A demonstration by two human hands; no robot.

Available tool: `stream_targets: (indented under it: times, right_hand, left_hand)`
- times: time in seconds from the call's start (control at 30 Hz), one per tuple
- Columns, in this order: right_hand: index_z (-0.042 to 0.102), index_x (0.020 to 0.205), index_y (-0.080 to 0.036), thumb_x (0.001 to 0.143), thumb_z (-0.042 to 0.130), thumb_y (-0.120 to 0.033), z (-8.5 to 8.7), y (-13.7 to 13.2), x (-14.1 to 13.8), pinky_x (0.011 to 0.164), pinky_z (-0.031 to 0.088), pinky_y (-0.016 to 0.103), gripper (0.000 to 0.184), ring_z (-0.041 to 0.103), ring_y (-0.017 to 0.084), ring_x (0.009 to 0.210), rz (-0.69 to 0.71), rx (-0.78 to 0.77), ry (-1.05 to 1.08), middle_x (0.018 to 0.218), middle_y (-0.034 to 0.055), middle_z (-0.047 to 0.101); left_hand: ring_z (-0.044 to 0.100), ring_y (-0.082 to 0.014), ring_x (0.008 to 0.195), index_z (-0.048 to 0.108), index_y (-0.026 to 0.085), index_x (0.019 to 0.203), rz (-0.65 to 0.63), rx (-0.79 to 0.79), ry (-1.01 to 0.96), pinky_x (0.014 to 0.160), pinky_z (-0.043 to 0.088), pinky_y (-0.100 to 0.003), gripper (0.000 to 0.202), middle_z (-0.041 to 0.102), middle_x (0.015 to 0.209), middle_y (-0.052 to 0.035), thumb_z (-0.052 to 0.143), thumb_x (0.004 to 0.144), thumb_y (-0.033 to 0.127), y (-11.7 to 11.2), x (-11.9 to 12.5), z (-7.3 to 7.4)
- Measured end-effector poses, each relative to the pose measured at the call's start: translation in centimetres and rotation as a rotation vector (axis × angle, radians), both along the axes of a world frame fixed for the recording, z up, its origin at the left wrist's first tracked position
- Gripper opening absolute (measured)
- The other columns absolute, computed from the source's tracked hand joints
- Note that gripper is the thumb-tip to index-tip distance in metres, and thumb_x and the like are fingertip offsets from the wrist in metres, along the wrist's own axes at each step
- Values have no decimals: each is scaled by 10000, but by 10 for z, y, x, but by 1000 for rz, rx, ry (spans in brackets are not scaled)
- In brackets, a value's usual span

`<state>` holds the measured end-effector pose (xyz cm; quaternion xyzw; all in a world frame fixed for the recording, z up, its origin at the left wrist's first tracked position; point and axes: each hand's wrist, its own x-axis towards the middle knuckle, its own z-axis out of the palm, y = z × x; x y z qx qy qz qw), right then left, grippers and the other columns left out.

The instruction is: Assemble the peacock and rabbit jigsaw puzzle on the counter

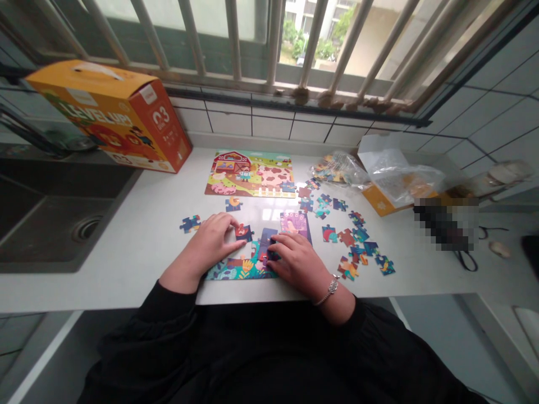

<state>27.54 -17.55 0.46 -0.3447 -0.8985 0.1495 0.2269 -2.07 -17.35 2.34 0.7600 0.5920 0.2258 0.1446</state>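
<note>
My left hand [214, 238] pinches a dark blue puzzle piece [244, 232] with a red figure on it, between thumb and index finger. Close beside it, my right hand [297, 258] has its fingers curled onto a dark piece in the partly joined puzzle [242, 269], which shows leaves and flowers along its front edge. The fingers hide part of that piece. A purple piece [293, 223] lies just beyond my right hand. Loose pieces lie near my left hand, one with a yellow moon [233, 203] and another in blue and orange [190, 224].
A farm picture puzzle [252, 174] lies at the back. Several loose pieces [346, 237] spread to the right, below a plastic bag of pieces [337, 170]. An opened box [381, 199] stands behind them. At left are an orange carton [122, 123] and a sink [54, 224].
</note>
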Motion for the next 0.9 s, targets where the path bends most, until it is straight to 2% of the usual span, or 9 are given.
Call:
stream_targets:
  times: [0.1,0.2,0.3,0.4,0.5,0.57,0.73,0.9]
  right_hand:
    - [743,1206,-254,1022,802,-332,-3,1,0,1185,516,607,209,670,338,1338,-7,-7,14,1429,120,737]
    - [735,1222,-253,1037,777,-331,-7,0,1,1160,530,598,205,681,336,1309,-8,-18,29,1443,122,727]
    - [720,1285,-247,1042,759,-332,-10,-1,4,1162,532,597,261,672,339,1320,-2,-16,59,1459,135,713]
    - [686,1388,-246,1062,662,-242,-9,-2,6,1173,534,572,327,655,321,1343,-3,-4,105,1464,141,701]
    - [695,1368,-238,1051,545,-124,-3,-6,8,1155,546,546,369,668,297,1290,17,19,149,1394,130,733]
    - [713,1305,-232,1061,536,-128,1,-9,9,1124,560,536,319,682,292,1238,35,36,159,1342,125,754]
    - [726,1243,-238,1091,647,-289,5,-18,11,1120,562,527,179,690,293,1215,73,54,137,1302,111,771]
    - [736,1328,-273,1064,745,-437,-1,-22,14,1121,564,525,310,682,299,1243,122,35,97,1332,95,773]
  left_hand:
    - [677,-228,871,652,236,1037,84,-61,-118,816,536,-354,219,728,970,-28,758,958,410,-4,1,5]
    - [680,-201,793,711,236,1039,107,-123,-247,750,530,-329,264,785,970,-26,714,1001,497,-16,8,15]
    - [734,-215,819,758,248,1076,70,-277,-390,742,555,-329,301,823,975,-23,727,997,537,-33,24,22]
    - [768,-226,844,784,274,1082,-31,-411,-411,773,579,-342,210,839,973,-8,698,1005,449,-47,43,20]
    - [753,-241,834,782,274,1047,-52,-351,-293,776,574,-365,168,827,951,-26,665,1015,391,-54,57,13]
    - [741,-262,868,765,264,998,-43,-266,-200,789,570,-383,135,807,938,-47,689,1005,375,-55,60,10]
    - [722,-277,920,721,241,972,-40,-155,-114,840,565,-406,95,766,927,-52,732,1002,331,-54,56,5]
    - [721,-281,1000,729,230,995,-115,-145,-96,890,555,-417,85,773,1013,-63,734,1028,309,-57,54,1]
